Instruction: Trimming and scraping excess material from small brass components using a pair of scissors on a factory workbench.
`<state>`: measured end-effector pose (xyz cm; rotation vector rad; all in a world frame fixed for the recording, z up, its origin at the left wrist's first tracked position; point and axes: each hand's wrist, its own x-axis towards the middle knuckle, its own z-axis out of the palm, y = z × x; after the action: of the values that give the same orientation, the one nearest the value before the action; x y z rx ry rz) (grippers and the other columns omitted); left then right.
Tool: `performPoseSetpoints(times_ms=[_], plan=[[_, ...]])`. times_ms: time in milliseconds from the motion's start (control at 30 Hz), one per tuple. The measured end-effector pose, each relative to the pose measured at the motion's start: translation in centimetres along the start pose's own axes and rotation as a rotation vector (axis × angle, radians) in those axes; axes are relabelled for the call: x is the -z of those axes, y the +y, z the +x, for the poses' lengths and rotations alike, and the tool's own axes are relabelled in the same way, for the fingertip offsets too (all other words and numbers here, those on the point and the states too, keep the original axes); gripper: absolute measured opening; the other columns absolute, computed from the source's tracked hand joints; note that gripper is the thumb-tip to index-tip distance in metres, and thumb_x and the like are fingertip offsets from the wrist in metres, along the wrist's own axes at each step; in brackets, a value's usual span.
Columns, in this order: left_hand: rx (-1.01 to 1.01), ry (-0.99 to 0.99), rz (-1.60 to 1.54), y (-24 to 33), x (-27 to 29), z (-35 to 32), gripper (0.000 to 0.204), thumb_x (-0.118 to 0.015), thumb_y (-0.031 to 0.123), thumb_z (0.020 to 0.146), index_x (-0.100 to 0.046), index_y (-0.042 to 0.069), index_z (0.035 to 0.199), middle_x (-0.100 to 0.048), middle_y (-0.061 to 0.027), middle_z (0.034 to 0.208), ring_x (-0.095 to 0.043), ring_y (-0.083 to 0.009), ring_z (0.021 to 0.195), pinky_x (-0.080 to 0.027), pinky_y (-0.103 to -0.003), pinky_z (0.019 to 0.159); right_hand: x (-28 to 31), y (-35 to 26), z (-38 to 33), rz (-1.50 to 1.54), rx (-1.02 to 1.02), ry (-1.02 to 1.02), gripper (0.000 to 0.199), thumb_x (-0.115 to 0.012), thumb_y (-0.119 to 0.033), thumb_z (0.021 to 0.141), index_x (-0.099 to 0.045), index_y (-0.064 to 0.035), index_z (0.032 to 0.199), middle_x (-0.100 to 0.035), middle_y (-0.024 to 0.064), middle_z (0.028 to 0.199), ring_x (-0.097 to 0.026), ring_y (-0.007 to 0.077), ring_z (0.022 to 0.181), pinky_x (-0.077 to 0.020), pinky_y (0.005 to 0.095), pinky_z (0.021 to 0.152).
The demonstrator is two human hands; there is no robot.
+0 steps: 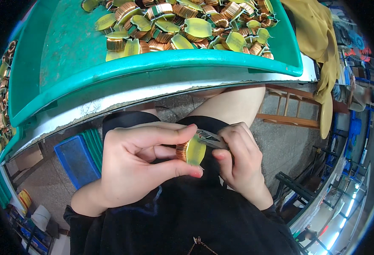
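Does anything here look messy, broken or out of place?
Nothing looks broken. The coils lie in a loose jumble in the green tray, not in rows. The left hand holds one coil while the right hand puts a metal tool to it.

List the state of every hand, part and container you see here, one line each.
Left hand: shut on a coil, pinched between thumb and fingers.
Coil: held above the lap, yellow face toward the right hand.
Right hand: shut on a cutter.
Cutter: tip at the coil's top edge.
Tray: on the table, partly filled with loose coils.
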<state>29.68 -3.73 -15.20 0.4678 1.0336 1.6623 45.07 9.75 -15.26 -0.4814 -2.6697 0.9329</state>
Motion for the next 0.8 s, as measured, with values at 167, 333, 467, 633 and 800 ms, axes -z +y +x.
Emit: performPoseSetpoints(times_ms=[167,333,467,633,800], plan=[[0.021,0.008,0.011,-0.1,-0.1,0.0,0.044,-0.068,-0.019,0.067,-0.058,-0.01,0.108,-0.057,-0.0203,0.114,-0.063,-0.0219,0.086,-0.056,-0.03,0.08,-0.2,0.5,-0.1,-0.016,0.024,0.011,0.022,-0.065,-0.015,0.078,-0.055,-0.0006,0.091,-0.055,0.0094,0.086,-0.048,0.0246,0.073,-0.0418,0.0325,0.073],[0.039,0.006,0.012,-0.1,-0.1,0.1,0.043,-0.068,-0.019,0.067,-0.058,-0.01,0.108,-0.056,-0.0205,0.114,-0.063,-0.0218,0.086,-0.056,-0.029,0.081,-0.4,0.9,-0.2,-0.032,0.049,0.028,0.022,-0.064,-0.018,0.079,-0.055,-0.0007,0.09,-0.055,0.0095,0.085,-0.048,0.0244,0.072,-0.0418,0.0323,0.072],[0.058,-0.007,0.013,0.0,-0.1,0.2,0.042,-0.067,-0.019,0.067,-0.059,-0.01,0.107,-0.057,-0.0205,0.114,-0.063,-0.0218,0.087,-0.056,-0.03,0.081,-0.4,1.1,-0.3,-0.036,0.076,0.043,0.023,-0.063,-0.02,0.08,-0.055,-0.0009,0.09,-0.054,0.0096,0.082,-0.048,0.0242,0.07,-0.0423,0.0315,0.069],[0.062,-0.007,0.014,-0.1,-0.1,0.2,0.042,-0.067,-0.019,0.067,-0.059,-0.009,0.107,-0.057,-0.02,0.113,-0.062,-0.0215,0.087,-0.056,-0.03,0.081,-0.3,1.1,-0.4,-0.039,0.04,-0.008,0.022,-0.063,-0.02,0.08,-0.055,-0.0013,0.087,-0.051,0.0091,0.077,-0.046,0.0238,0.065,-0.0422,0.0306,0.063],[0.039,0.043,0.033,-0.7,-0.3,0.5,0.043,-0.067,-0.018,0.067,-0.058,-0.009,0.108,-0.057,-0.0193,0.112,-0.062,-0.021,0.087,-0.056,-0.029,0.082,-0.6,0.9,-0.2,-0.231,0.076,0.019,0.021,-0.063,-0.021,0.081,-0.055,-0.0019,0.085,-0.048,0.0083,0.073,-0.045,0.0236,0.062,-0.0416,0.0308,0.059]])
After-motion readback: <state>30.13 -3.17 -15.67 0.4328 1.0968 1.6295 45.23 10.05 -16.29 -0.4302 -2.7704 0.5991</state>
